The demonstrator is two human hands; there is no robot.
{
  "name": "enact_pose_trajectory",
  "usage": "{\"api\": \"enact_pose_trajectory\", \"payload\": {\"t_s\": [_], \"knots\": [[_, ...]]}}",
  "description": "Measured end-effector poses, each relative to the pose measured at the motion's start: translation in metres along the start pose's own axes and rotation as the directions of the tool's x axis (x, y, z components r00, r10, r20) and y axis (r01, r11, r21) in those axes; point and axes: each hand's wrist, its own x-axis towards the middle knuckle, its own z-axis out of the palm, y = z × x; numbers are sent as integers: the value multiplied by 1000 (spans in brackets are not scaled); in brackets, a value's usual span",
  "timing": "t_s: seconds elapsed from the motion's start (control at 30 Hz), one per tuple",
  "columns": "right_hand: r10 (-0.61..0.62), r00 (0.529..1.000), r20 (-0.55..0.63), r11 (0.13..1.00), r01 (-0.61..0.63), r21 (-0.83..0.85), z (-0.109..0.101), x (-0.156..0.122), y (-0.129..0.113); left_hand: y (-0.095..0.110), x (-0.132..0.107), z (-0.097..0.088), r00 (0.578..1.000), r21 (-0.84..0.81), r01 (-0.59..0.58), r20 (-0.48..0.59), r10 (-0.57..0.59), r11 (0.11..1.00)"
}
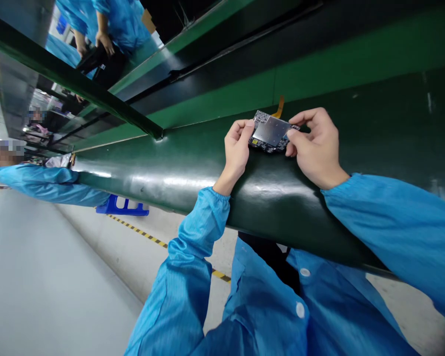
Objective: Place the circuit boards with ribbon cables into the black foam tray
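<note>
Between my two hands is a circuit board [270, 129] with a flat silver metal shield over its middle. An orange ribbon cable [280, 108] sticks up from its far edge, and a small yellow patch shows near its left corner. My left hand [239, 143] pinches the board's left end between thumb and fingers. At the right end, my right hand [317, 146] grips the edge, its thumb on top beside the shield. The board is just above the dark green bench surface [193, 168]; whether it touches the surface is unclear.
A green post [96, 96] rises from the bench on the left. Beyond it, a person's hands [104, 42] handle a black item across the line. Another person's blue sleeve [40, 183] rests at the far left, near a blue plastic stool [122, 206]. Yellow-black tape [141, 232] marks the floor.
</note>
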Motion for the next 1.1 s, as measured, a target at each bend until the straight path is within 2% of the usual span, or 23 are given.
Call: {"api": "enact_pose_trajectory", "payload": {"t_s": [1.1], "knots": [[23,1000,11,1000,-23,-20,-1,0,3,-4,1,-2,998,6,-49,26,49,999]]}}
